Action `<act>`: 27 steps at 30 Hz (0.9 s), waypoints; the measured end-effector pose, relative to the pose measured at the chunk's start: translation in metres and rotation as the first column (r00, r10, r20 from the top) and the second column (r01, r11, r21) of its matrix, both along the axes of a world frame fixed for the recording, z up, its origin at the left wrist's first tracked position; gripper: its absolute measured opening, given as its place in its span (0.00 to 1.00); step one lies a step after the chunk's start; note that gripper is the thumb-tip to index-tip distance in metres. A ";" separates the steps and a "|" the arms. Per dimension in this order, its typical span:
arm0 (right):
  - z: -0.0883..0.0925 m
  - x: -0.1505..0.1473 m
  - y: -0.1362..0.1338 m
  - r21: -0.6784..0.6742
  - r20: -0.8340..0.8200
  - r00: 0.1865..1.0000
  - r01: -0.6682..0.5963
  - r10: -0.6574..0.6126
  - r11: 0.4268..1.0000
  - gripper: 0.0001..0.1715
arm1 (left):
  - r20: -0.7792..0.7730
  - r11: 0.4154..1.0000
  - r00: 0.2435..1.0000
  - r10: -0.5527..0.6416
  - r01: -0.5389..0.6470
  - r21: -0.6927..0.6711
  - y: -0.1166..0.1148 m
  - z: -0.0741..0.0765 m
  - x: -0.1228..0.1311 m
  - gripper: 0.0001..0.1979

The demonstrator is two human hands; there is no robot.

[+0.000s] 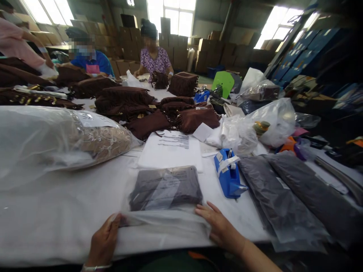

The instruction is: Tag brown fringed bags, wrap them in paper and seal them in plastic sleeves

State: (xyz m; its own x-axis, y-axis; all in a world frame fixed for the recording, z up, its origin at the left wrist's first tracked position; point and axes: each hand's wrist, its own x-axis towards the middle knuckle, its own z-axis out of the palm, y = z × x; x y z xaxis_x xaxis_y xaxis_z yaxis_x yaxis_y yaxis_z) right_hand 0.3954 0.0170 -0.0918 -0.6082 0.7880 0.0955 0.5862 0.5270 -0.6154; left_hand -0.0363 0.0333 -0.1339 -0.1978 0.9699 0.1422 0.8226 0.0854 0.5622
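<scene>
A clear plastic bag (159,223) lies on the white table (56,215) in front of me, with a folded dark grey item (166,187) inside it. My left hand (104,241) pinches the bag's open near edge at the left. My right hand (218,223) lies flat on the bag's near right corner with its fingers stretched out. A blue tape dispenser (228,173) stands just right of the bag.
Dark grey bagged items (286,196) lie to the right. A large clear bag of beige fabric (56,143) lies at the left. Printed white sheets (171,149) lie beyond the bag. Brown fringed bags (147,109) are piled mid-table. Other people work at the far side.
</scene>
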 end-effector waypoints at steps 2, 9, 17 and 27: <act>-0.005 -0.005 0.008 0.116 -0.081 0.996 0.058 -0.049 0.992 0.24 | -0.065 1.000 0.998 -0.004 0.006 0.025 0.001 -0.002 -0.002 0.19; -0.007 -0.050 0.004 -0.090 -0.039 0.762 0.642 -0.647 0.762 0.23 | -0.455 0.944 0.847 -0.275 0.329 0.042 0.008 0.003 -0.015 0.18; 0.005 -0.063 0.019 -0.063 0.241 0.706 0.696 -0.666 0.715 0.26 | -0.457 0.845 0.827 -0.328 0.473 0.250 0.051 0.078 0.056 0.17; 0.006 -0.002 0.022 -0.392 -0.136 0.491 0.771 -0.860 0.502 0.26 | -0.076 0.776 0.829 -0.554 0.547 0.313 0.079 -0.006 0.113 0.17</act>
State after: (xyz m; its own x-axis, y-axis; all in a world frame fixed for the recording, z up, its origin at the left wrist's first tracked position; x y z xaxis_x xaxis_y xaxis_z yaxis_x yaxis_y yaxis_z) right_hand 0.3932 0.0388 -0.0862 0.3472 0.9274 -0.1390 0.4447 -0.2933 -0.8463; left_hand 0.0770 0.1127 -0.1401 0.3504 0.8194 0.4536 0.6646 -0.5588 0.4960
